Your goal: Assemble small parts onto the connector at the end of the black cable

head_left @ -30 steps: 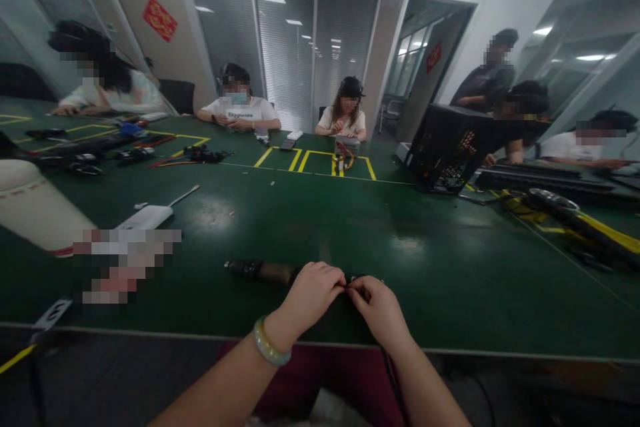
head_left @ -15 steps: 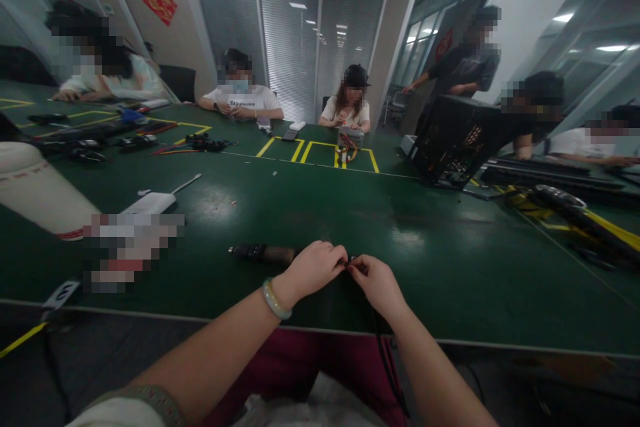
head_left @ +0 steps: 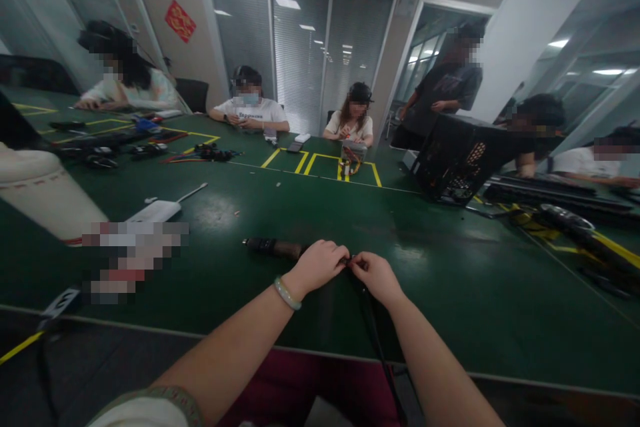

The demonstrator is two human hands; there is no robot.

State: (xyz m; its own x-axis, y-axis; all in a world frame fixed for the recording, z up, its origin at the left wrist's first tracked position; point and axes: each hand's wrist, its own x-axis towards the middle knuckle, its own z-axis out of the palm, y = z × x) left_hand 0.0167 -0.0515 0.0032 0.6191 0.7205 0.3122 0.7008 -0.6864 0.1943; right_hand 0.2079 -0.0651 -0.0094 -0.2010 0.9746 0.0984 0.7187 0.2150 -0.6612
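Note:
A dark cylindrical tool [head_left: 275,248] with a metal tip at its left end lies on the green table [head_left: 240,307]. My left hand [head_left: 323,265], with a pale bangle at the wrist, rests over the tool's right part, fingers closed. Just to its right, my right hand [head_left: 374,275] is pinched near the tool's cord end. The fingertips of both hands nearly meet there, and what they pinch is too small to make out. From under my right hand a black cable [head_left: 373,327] runs down over the table's front edge.
A white power strip [head_left: 156,212] and a pale cylindrical object [head_left: 47,190] lie at the left. Wires and dark parts [head_left: 210,152] sit farther back. A black computer case [head_left: 453,159] stands back right, with cables [head_left: 567,217] nearby. Several people are around the table.
The view has shifted, so the scene sits slightly lower and the tool farther right. Both hands stay close together at the tool's right end.

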